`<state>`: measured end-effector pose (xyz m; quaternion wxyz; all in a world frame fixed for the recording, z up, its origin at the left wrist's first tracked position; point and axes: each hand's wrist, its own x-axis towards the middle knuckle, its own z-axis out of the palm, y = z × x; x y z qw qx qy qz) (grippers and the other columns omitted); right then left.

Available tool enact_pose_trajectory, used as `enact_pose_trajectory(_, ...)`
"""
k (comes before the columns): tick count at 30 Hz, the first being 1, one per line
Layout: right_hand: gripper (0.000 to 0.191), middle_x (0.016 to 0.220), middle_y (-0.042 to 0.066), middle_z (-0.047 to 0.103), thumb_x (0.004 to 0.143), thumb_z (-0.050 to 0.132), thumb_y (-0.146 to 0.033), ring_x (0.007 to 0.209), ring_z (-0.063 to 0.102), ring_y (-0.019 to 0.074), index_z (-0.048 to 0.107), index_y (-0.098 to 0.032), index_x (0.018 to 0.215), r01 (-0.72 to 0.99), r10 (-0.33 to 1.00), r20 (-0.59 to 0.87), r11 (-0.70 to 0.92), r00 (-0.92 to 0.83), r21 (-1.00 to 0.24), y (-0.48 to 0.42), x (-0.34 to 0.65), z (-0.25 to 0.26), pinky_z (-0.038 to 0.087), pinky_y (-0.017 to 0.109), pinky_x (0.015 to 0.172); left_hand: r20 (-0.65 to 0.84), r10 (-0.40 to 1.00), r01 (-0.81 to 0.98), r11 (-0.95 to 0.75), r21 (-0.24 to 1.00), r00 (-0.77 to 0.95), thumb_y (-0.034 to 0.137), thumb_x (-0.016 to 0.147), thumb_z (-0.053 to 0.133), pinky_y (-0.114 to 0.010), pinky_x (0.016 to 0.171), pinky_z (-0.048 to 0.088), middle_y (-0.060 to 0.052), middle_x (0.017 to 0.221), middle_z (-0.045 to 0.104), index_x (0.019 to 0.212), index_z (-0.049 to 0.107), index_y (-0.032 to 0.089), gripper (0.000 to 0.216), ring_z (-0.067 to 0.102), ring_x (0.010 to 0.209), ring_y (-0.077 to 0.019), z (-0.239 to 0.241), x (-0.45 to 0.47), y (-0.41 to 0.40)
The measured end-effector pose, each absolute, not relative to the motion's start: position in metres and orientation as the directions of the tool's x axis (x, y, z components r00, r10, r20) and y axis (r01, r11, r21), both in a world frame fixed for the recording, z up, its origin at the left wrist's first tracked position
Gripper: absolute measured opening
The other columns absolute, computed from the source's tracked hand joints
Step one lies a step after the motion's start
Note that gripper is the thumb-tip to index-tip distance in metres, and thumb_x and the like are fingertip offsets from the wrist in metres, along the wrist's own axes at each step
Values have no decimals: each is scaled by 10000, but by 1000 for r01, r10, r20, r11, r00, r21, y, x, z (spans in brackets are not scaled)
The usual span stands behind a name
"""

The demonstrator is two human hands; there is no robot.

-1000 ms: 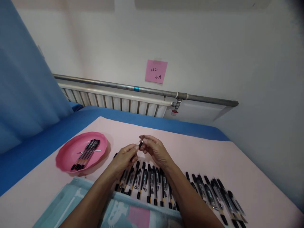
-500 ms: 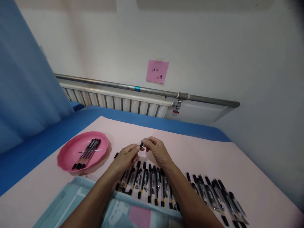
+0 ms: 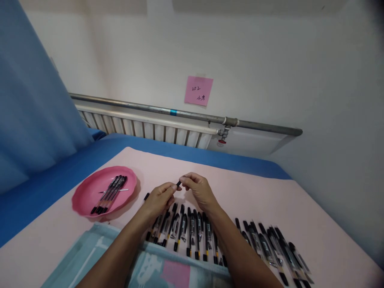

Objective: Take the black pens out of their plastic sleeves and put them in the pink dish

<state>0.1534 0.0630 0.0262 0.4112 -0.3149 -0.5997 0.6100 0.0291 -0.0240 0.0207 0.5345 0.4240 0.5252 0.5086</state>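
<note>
Over the pink cloth, my left hand and my right hand meet with fingertips pinched. Between them is a small black pen part, tilted, its lower end in the left fingers and its upper end at the right fingertips. The fingers cover most of it, so its exact kind is unclear. Below the hands lies a row of clear-barrelled pens with black ends, with loose black caps and small tips among them. Another black-ended pen shows just left of my left hand.
A pink scalloped dish on the left holds several assembled pens and a thin white refill-like stick. More pens and caps lie at the right. A light-blue patterned cloth is near me; a radiator stands behind.
Both hands stay in nearly the same place, still pinching the small black pen part. The right fingertips have shifted very slightly; the pens and the dish have not moved.
</note>
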Motion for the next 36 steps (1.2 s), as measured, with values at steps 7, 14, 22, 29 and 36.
enact_pose_trajectory(7,122,746,13,639,620,657,-249,598,488,103,684,-176,715,-156,852,102,24,-514,-987,63,153,26,367,251,580,-156,984,-112,146,983,-87,468,791,448,-154,338,123,87,483,343,967,555,173,360,197,354,-31,22,28,-22)
enact_pose_trajectory(14,159,717,10,624,643,653,-273,586,498,101,687,-174,764,-195,817,78,-43,-572,-980,66,155,24,355,249,567,-140,988,-79,135,988,-69,473,796,427,-167,348,124,89,480,334,970,552,172,369,187,358,-41,23,28,-23)
enact_pose_trajectory(22,150,491,-37,511,617,660,-302,476,422,84,618,-160,593,-108,904,50,5,-425,-994,63,148,18,324,232,487,150,962,457,-30,889,-228,386,813,407,-206,511,299,41,559,442,819,597,192,272,394,529,-99,17,25,-22)
enact_pose_trajectory(29,196,576,-5,576,624,665,-304,523,468,95,672,-149,743,-221,861,18,-111,-508,-969,63,148,19,335,239,511,-5,989,230,40,972,-148,421,813,389,-195,413,208,80,455,310,773,542,185,284,267,420,-85,20,27,-22)
enact_pose_trajectory(36,141,461,-48,482,634,645,-286,462,400,74,628,-148,611,-179,892,80,-1,-446,-984,61,147,21,304,229,488,214,953,557,-60,828,-215,370,840,372,-210,569,331,21,637,539,846,593,209,274,466,584,-117,16,28,-23)
